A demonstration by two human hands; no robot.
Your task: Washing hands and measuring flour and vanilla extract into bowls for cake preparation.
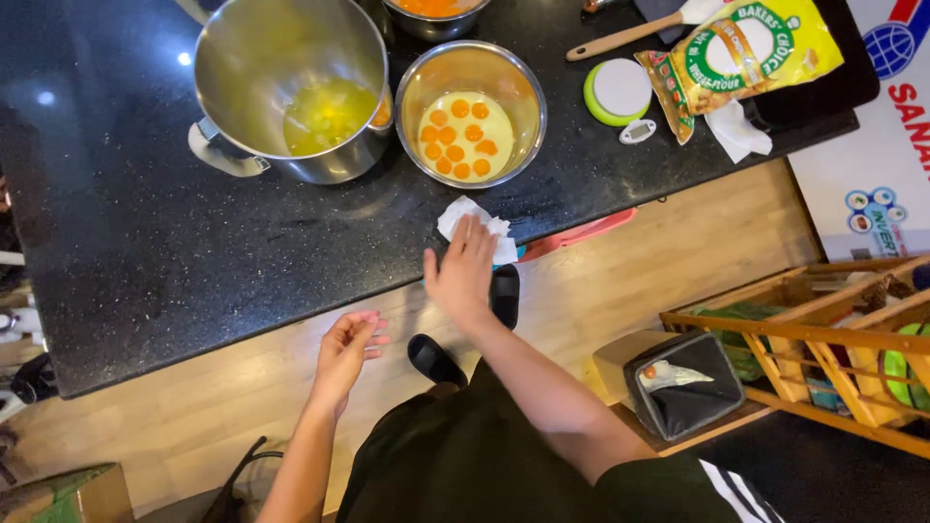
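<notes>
My right hand (461,269) lies flat on a crumpled white paper towel (467,219) at the front edge of the black stone counter (145,242). My left hand (347,351) hangs below the counter edge, fingers loosely curled, holding nothing. Just beyond the towel stands a steel bowl (471,112) holding several egg yolks in pale liquid. To its left is a large steel mixing bowl (291,87) with yellowish egg whites in the bottom.
A green and white round scale (617,92), a small white thermometer (637,131), a wooden-handled spatula (630,33) and a yellow flour bag (741,53) lie at the counter's right. A black bin (683,383) and wooden rack (823,329) stand on the floor, right.
</notes>
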